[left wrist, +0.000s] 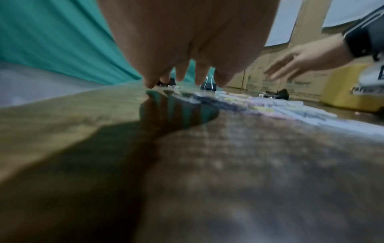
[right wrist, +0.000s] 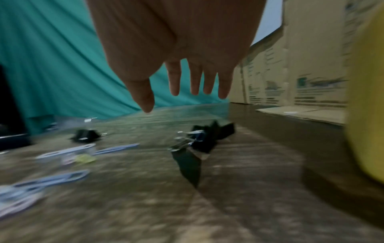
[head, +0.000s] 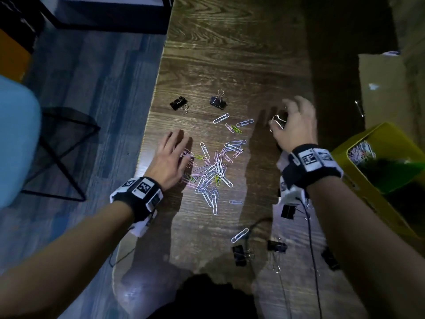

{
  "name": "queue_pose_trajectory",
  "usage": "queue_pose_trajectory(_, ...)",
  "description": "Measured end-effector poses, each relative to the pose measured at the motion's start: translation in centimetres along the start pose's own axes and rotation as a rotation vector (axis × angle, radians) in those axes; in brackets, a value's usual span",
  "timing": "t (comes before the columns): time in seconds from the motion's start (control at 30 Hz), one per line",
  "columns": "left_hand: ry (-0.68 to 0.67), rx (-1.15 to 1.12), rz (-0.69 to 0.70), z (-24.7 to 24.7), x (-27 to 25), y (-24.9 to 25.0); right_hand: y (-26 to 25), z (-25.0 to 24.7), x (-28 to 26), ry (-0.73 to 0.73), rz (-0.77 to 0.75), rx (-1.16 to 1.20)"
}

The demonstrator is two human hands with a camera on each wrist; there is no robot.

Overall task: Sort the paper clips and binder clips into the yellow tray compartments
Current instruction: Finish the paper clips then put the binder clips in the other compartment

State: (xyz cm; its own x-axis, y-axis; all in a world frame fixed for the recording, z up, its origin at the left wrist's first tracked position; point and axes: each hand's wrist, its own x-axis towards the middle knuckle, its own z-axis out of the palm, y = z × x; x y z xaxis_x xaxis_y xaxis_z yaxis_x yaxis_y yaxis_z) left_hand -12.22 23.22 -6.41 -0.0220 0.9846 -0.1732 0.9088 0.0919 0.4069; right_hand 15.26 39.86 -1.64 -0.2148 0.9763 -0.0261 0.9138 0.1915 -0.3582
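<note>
A pile of white, pink and green paper clips [head: 213, 171] lies mid-table. My left hand [head: 181, 146] rests at its left edge with fingers spread, and the fingertips [left wrist: 180, 78] touch the wood. My right hand [head: 284, 113] hovers with straight fingers [right wrist: 195, 92] over a black binder clip [right wrist: 205, 139] and holds nothing. Two more binder clips [head: 179, 103] [head: 218, 100] lie further back. Several others [head: 277, 246] lie near me. The yellow tray [head: 345, 155] stands at the right, with paper clips [head: 361, 153] in one compartment.
Cardboard boxes [head: 386, 88] stand behind the tray along the table's right side. The table's left edge [head: 156, 88] drops to the floor, where a blue chair [head: 16, 139] and a black wire frame [head: 62, 157] stand. Thin black cables [head: 310, 238] trail from my wrists.
</note>
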Motion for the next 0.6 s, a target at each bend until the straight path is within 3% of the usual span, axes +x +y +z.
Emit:
queue_pose_trajectory(0.03,-0.087,0.039,-0.045,0.5,-0.3,0.2,-1.3,0.6,-0.2,-0.016,-0.082,0.000)
queue_pose_trajectory(0.1,-0.210,0.115,-0.064,1.6,-0.8,1.3,-3.7,2.3,-0.6,-0.206,-0.215,-0.048)
queue_pose_trajectory(0.17,-0.276,0.139,-0.021,2.2,-1.6,3.2,-5.2,4.1,-1.1,-0.453,-0.256,-0.138)
queue_pose_trajectory(0.23,-0.360,0.157,0.053,2.7,-2.9,4.9,-5.8,5.0,-1.8,-0.609,-0.240,-0.213)
queue_pose_trajectory(0.37,-0.360,0.034,0.070,2.2,-2.4,6.0,-5.5,5.3,-5.4,-0.710,-0.297,-0.201)
queue_pose_trajectory(0.47,-0.304,0.015,0.052,0.9,1.7,5.6,-5.0,5.0,-9.3,-0.740,-0.380,-0.182)
queue_pose_trajectory(0.6,-0.351,0.097,0.146,-0.2,7.6,5.5,-4.1,3.6,-12.2,-0.769,-0.386,-0.029)
